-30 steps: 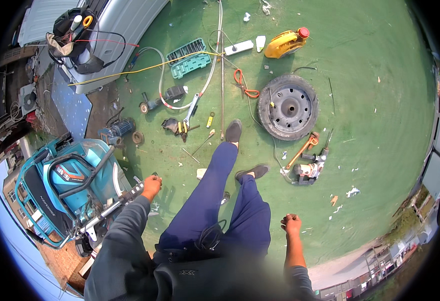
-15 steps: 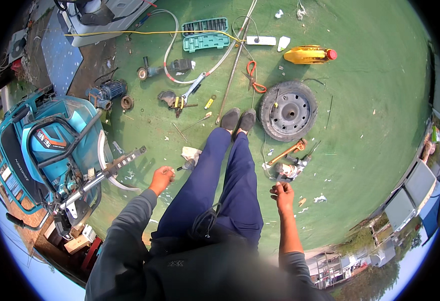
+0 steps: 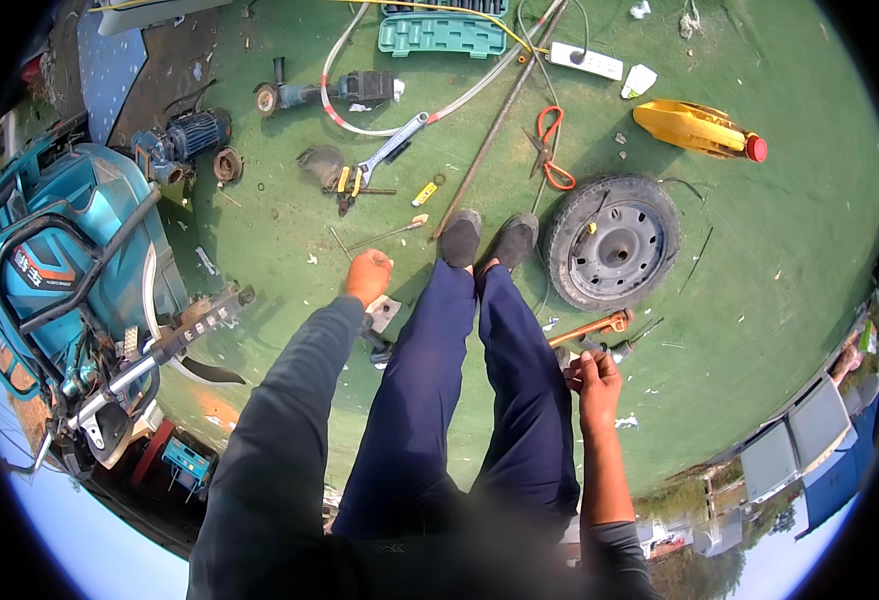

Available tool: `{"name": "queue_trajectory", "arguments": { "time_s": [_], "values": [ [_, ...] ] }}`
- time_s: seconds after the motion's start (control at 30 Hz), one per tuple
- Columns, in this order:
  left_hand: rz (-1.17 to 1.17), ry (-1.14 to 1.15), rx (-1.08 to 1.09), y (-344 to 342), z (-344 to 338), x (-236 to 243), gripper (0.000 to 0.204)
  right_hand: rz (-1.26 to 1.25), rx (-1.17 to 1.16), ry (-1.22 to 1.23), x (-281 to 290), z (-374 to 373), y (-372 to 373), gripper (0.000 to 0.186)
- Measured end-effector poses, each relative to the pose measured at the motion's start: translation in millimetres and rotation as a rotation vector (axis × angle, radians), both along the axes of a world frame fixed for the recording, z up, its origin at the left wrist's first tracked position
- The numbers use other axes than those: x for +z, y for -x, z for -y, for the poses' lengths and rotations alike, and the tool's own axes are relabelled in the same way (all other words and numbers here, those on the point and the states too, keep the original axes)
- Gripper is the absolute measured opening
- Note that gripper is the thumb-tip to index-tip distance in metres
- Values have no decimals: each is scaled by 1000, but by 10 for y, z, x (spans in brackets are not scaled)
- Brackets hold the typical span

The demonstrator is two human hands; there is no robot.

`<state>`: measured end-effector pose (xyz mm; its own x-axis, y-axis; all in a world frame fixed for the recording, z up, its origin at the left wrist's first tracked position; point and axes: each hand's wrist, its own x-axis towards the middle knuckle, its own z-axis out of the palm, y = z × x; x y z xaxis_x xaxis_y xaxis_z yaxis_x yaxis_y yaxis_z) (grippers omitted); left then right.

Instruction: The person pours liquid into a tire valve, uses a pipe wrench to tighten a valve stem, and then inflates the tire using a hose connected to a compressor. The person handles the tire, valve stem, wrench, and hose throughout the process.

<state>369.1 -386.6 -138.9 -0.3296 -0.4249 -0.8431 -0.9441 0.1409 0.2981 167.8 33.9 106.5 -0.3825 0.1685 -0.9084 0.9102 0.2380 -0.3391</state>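
Note:
My left hand point(image 3: 369, 278) hangs over the green floor with its fingers curled in, and nothing shows in it. Below it lie a pale scrap point(image 3: 383, 312) and a dark tool point(image 3: 375, 342), partly covered by my sleeve and trouser leg. My right hand point(image 3: 595, 385) is held beside my thigh, thumb and fingers pinched together; whatever they hold, if anything, I cannot make out. Just beyond it are an orange-handled pipe wrench point(image 3: 594, 327) and a power tool point(image 3: 619, 350), half hidden by the hand. A wheel with a tyre point(image 3: 649, 240) lies flat near my right foot.
Ahead lie an adjustable wrench point(image 3: 391, 148), pliers point(image 3: 347, 188), an angle grinder point(image 3: 304, 95), orange-handled cutters point(image 3: 549, 150), a long rod point(image 3: 499, 125), a socket case point(image 3: 439, 37), a power strip point(image 3: 585, 60) and a yellow jug point(image 3: 694, 128). A teal vehicle point(image 3: 109, 230) stands left; a blue motor point(image 3: 197, 135) is near it.
My left arm has reached forward and right. My right hand has shifted slightly right. My feet are farther apart, and the view has moved, bringing the tools lower and the wheel more to the right.

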Motion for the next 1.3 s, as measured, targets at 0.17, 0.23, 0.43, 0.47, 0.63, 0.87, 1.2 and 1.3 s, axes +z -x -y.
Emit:
{"name": "queue_trajectory", "arguments": {
  "time_s": [0.17,0.23,0.43,0.47,0.63,0.87,1.2,1.3],
  "values": [
    [332,-293,857,1201,-312,-1197,43,-339,304,-117,-556,324,333,13],
    [334,-375,1019,1320,-273,-1588,48,-424,379,-197,-674,391,477,12],
    [319,-474,1413,1158,-297,-2230,55,-379,455,-241,-814,433,739,12],
    [275,-521,1458,1115,-326,-2256,52,-382,469,-232,-813,449,736,12],
    [183,-314,1418,1214,-385,-1923,22,-378,564,-200,-823,494,671,16],
    [66,-36,990,1242,-59,-1084,14,-424,553,-146,-664,759,471,15],
    [-45,276,1075,2037,1430,-1525,16,-407,470,-192,-811,619,914,15],
    [-260,-66,1167,2139,1865,-1540,13,-399,652,-232,-972,401,985,18]
  ]
}}
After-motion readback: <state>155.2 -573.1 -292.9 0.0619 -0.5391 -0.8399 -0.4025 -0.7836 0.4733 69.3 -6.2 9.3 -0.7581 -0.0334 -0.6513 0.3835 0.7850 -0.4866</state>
